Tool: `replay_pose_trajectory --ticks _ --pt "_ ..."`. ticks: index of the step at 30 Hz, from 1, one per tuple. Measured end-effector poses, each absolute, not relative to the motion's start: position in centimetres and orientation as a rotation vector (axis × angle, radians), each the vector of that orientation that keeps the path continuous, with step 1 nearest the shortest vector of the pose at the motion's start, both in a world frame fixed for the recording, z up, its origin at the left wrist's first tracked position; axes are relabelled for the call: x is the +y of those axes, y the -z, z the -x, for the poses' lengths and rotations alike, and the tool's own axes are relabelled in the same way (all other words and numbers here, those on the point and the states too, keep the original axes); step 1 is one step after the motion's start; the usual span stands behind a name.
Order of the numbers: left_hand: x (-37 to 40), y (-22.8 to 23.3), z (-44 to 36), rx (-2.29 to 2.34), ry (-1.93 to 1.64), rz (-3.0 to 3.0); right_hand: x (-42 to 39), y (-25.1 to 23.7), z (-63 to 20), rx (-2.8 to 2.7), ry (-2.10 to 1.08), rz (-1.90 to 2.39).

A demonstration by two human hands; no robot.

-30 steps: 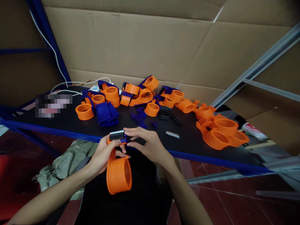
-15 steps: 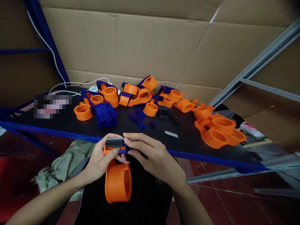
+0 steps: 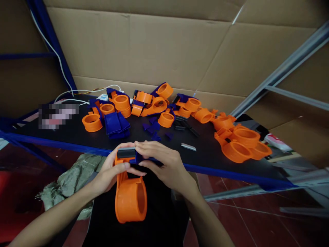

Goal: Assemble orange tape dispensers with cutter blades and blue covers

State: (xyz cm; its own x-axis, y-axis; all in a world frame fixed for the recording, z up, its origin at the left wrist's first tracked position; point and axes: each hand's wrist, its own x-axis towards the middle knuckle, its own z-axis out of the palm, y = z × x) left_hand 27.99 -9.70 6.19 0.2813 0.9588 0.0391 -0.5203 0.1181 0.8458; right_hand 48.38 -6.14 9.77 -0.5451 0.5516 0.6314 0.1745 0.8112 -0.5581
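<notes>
Held piece: an orange tape dispenser body (image 3: 130, 197) hangs below the near edge of the black shelf (image 3: 51, 135), its round hub downmost and its neck rising into both hands.
Fitting at the neck: a black strip (image 3: 125, 152) sits across the top of the orange neck, with a dark blue part (image 3: 140, 159) just beside it; how the two join is hidden by the fingers, though they seem pressed together.
Left hand: the left hand (image 3: 111, 170) is closed around the orange neck, thumb laid across its front below the black strip.
Right hand: the right hand (image 3: 161, 164) is closed on the dark blue part, fingertips touching the black strip and meeting the left hand.
Nearby on the shelf: a small silver blade (image 3: 188, 147) lies alone just beyond the right hand, with loose black strips (image 3: 181, 124) and blue scraps (image 3: 153, 132) farther back.
Parts pile: orange hubs and bodies (image 3: 241, 142) cluster at right, others (image 3: 120, 102) run along the back, and a stack of blue covers (image 3: 116, 123) lies left of centre.
Backdrop: cardboard sheets (image 3: 154, 48) line the wall, white cables (image 3: 77, 92) trail at the back left, and a crumpled grey-green sack (image 3: 69, 181) sits on the floor below the left forearm.
</notes>
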Motion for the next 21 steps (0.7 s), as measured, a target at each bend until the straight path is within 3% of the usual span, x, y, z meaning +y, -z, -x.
replay_pose_trajectory --ticks 6,13,18,21 --pt "-8.4 -6.2 -27.7 0.361 -1.113 -0.879 -4.8 -10.4 -50.0 -2.14 -0.702 0.609" --pt "-7.4 -4.1 -27.3 0.546 -1.311 -1.012 -8.5 -13.3 -51.0 -2.335 -0.582 0.807" --pt "-7.7 -3.9 -27.6 0.67 -1.359 -1.086 -10.3 -11.9 -47.8 -2.576 -0.312 0.921" --pt "-7.9 -3.9 -27.7 0.698 -1.42 -1.077 -9.8 -10.8 -46.6 -2.545 -0.342 0.887"
